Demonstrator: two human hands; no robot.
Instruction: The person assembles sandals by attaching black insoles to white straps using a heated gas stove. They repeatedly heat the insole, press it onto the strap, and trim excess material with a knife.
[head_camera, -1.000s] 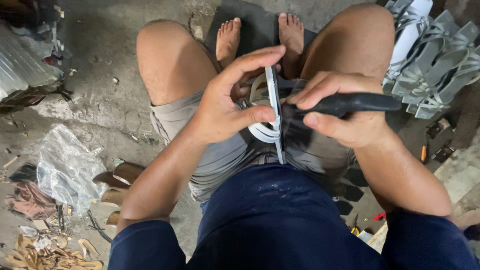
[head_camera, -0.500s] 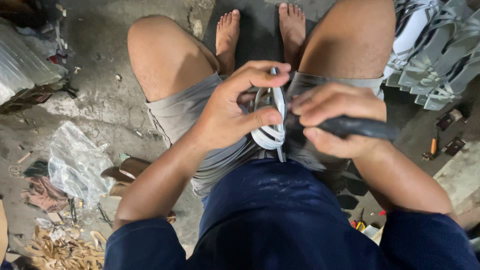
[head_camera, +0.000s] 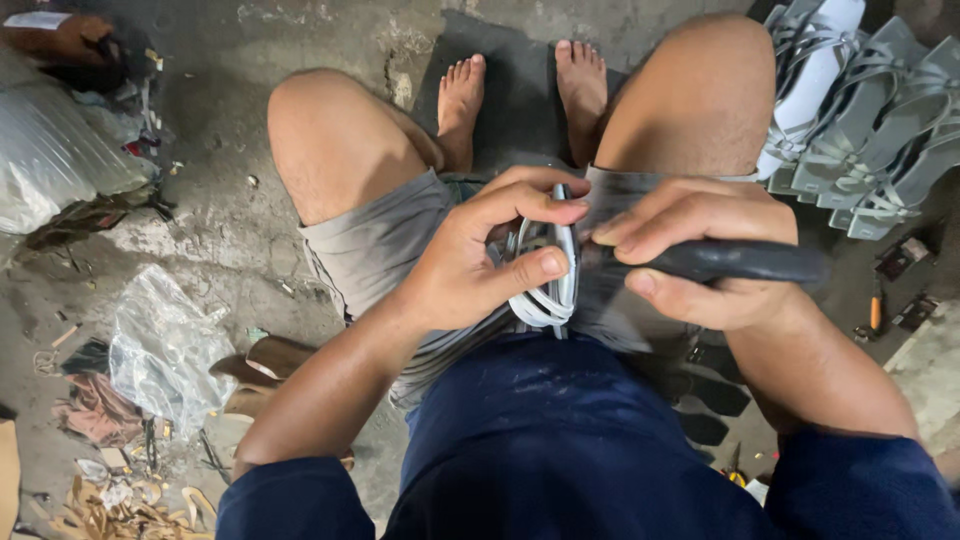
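Pale strappy sandal (head_camera: 548, 285) held on edge over the lap, pinched between left hand (head_camera: 470, 265) thumb and curled fingers, presumably to steady it. Right hand (head_camera: 700, 255) fingers wrapped tight round a black tool handle (head_camera: 750, 262), working end pressed at the sandal's edge. Finished grey sandals (head_camera: 870, 140) stacked to the right.

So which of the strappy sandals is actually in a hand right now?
The pale sandal held on edge by the left hand over the lap; the others lie stacked on the floor.

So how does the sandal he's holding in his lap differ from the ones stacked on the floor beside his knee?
The held sandal stands on edge, gripped by the left hand; the stacked sandals lie overlapped on the floor, untouched. The held one is single and largely hidden by fingers; the stack holds several in plain sight. The right hand presses a dark-handled tool against the held one only. Both are pale grey with thin straps.
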